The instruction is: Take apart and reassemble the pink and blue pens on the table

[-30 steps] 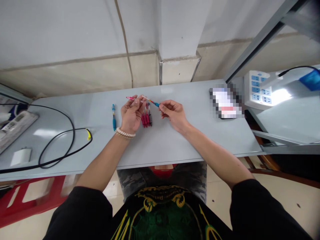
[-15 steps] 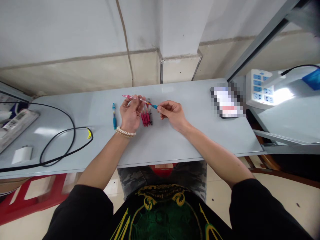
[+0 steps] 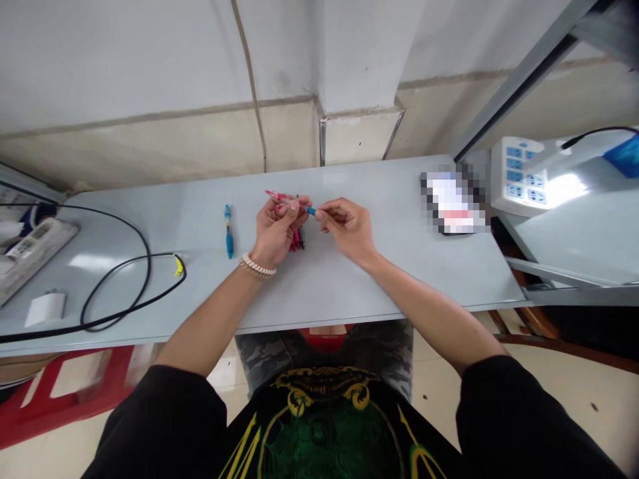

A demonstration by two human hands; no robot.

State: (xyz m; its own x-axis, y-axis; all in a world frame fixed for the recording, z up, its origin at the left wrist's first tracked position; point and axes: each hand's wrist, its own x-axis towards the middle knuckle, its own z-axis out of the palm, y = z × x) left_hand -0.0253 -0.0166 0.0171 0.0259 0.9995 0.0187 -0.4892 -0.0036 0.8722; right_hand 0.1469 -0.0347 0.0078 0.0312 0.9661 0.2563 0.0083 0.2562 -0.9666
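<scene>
- Left hand (image 3: 273,234) pinched one clear, pink-ended barrel (image 3: 281,197); right hand (image 3: 352,233) gripped one blue piece (image 3: 311,211) near its end, above the table (image 3: 324,286)
- Both looked light, stiff, slick, best pinched mid-barrel and round the blue piece
- One blue pen (image 3: 228,231) lay apart; one dark pen (image 3: 302,239) and pink pens (image 3: 295,241), too hidden to count, lay below left hand

1 head-worn view, facing forward and down, both arms visible
</scene>
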